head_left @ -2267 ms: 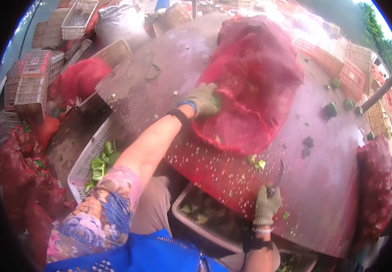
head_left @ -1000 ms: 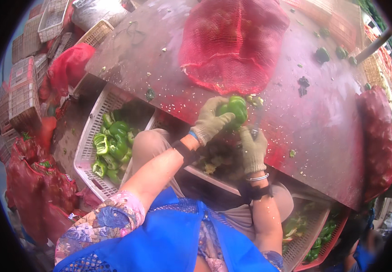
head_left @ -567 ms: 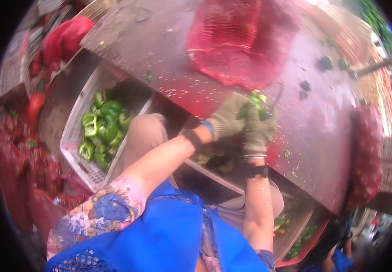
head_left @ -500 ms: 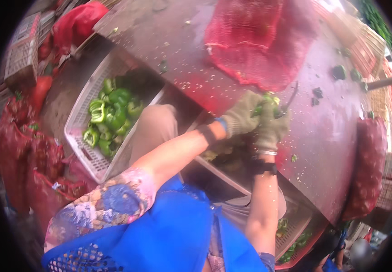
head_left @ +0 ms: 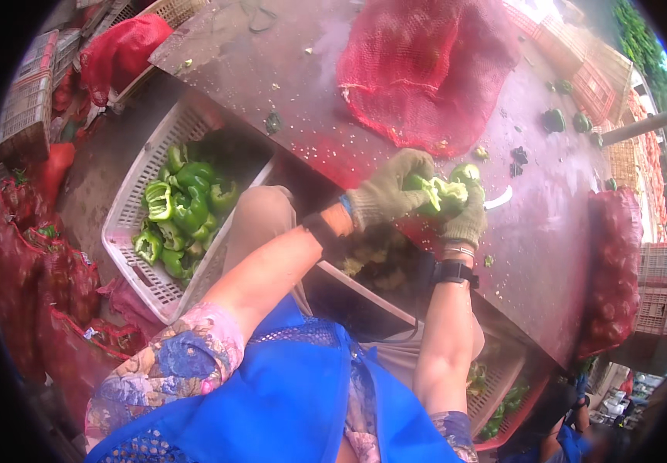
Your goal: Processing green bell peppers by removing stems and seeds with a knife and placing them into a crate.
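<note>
My left hand (head_left: 392, 190), in a grey-green knit glove, is closed round a green bell pepper (head_left: 443, 196) above the table's near edge. The pepper is cut open, its pale inside showing. My right hand (head_left: 466, 219), gloved the same way, grips a small knife; its bright curved blade (head_left: 498, 198) sticks out to the right, while the handle is hidden in the palm. Between the fingers of that hand, a rounded green pepper piece (head_left: 465, 173) also shows. Whether it is fully separate from the pepper in my left hand, I cannot tell.
Left of my knee, a white crate (head_left: 142, 279) holds cut green peppers. A red mesh sack (head_left: 426, 85) lies on the seed-strewn table (head_left: 310, 92). Below my hands is a bin of pale scraps (head_left: 376, 258). A full red sack (head_left: 613, 270) stands at the right.
My hands have drawn slightly apart, the left one shifting left. The pepper now shows its pale open inside. The blade has swung from pointing upward to pointing right.
</note>
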`<state>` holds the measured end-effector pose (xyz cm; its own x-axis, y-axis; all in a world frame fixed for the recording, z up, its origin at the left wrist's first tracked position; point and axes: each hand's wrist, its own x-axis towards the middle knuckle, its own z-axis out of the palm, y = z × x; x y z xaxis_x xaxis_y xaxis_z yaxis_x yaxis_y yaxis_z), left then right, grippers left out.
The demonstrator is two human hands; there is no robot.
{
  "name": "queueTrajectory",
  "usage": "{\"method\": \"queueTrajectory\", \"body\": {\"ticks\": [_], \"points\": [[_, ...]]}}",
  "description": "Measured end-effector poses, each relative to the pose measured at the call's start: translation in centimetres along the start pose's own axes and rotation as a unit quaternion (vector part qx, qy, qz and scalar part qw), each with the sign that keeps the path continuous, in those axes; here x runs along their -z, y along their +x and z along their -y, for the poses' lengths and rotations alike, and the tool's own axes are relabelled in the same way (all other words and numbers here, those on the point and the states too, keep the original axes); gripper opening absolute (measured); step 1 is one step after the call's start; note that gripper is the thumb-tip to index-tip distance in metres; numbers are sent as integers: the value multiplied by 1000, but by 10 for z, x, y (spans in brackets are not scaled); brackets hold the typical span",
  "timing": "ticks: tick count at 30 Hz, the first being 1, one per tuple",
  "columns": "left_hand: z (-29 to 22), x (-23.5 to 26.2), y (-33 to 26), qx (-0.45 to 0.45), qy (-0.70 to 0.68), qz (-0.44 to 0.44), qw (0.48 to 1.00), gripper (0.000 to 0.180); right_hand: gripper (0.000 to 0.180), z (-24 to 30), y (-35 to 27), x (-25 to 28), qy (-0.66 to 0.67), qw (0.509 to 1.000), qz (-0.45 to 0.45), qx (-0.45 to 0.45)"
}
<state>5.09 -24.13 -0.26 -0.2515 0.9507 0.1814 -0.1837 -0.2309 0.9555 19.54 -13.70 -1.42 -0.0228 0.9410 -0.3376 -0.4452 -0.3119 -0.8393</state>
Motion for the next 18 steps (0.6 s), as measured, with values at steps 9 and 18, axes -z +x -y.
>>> {"method": "queueTrajectory", "body": {"ticks": [9, 18], "points": [[-94, 92, -55, -81, 6, -61, 995, 33, 27, -8, 7, -12, -20, 999, -1, 25], [-133, 183, -173, -19, 174, -309, 935, 25, 26, -4, -43, -30, -237, 969, 65, 28]]}}
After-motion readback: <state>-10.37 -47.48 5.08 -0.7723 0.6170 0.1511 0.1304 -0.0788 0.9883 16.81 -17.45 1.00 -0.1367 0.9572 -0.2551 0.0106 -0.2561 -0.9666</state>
